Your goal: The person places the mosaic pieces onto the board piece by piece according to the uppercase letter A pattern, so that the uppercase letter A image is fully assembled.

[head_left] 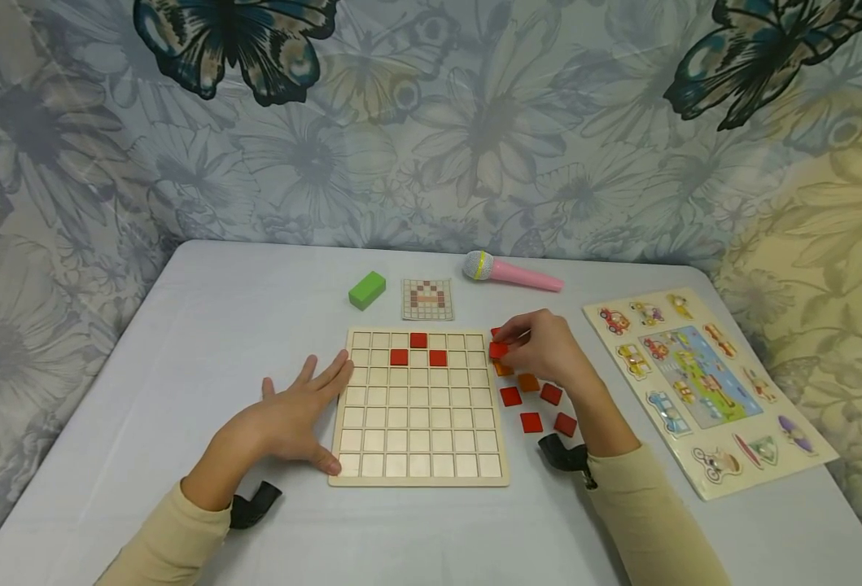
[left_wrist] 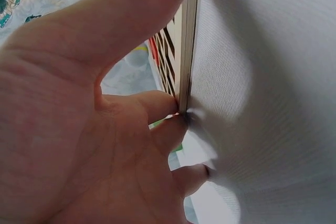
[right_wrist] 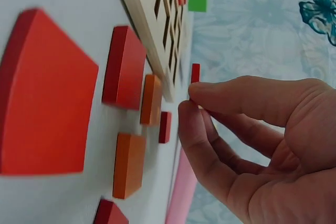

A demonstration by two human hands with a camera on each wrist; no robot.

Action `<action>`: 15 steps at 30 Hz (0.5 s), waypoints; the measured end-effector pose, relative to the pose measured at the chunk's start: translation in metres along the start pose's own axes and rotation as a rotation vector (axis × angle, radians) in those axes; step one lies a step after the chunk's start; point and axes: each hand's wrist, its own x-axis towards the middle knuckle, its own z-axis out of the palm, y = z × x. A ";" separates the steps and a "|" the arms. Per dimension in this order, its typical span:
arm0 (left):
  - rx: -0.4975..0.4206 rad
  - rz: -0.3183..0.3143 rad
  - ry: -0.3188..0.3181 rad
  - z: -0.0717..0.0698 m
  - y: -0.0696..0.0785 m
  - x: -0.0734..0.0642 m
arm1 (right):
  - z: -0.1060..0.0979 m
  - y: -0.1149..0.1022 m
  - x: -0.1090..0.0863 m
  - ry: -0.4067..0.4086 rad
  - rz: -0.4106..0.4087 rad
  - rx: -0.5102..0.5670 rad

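My right hand pinches a red square tile between thumb and finger, above the table just past the board's right edge. The wooden grid board lies flat, with three red tiles in its upper cells, one in the top row and two in the row below. My left hand is spread along the board's left side, fingertips and thumb touching its edge. Loose red tiles and orange tiles lie right of the board, under and around the right hand.
Behind the board lie a small patterned card, a green block and a pink toy microphone. A wooden picture puzzle takes up the table's right side. A flowered cloth wall stands behind the table.
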 end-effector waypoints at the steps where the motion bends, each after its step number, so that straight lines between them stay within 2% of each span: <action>1: 0.000 0.002 0.001 0.000 0.000 0.000 | 0.001 0.000 0.000 0.000 -0.009 0.000; 7: 0.001 0.007 0.000 0.000 0.000 0.001 | 0.006 -0.005 -0.002 -0.010 -0.057 -0.004; 15: 0.005 0.010 0.002 0.000 0.001 0.001 | 0.017 -0.012 -0.004 -0.052 -0.061 0.022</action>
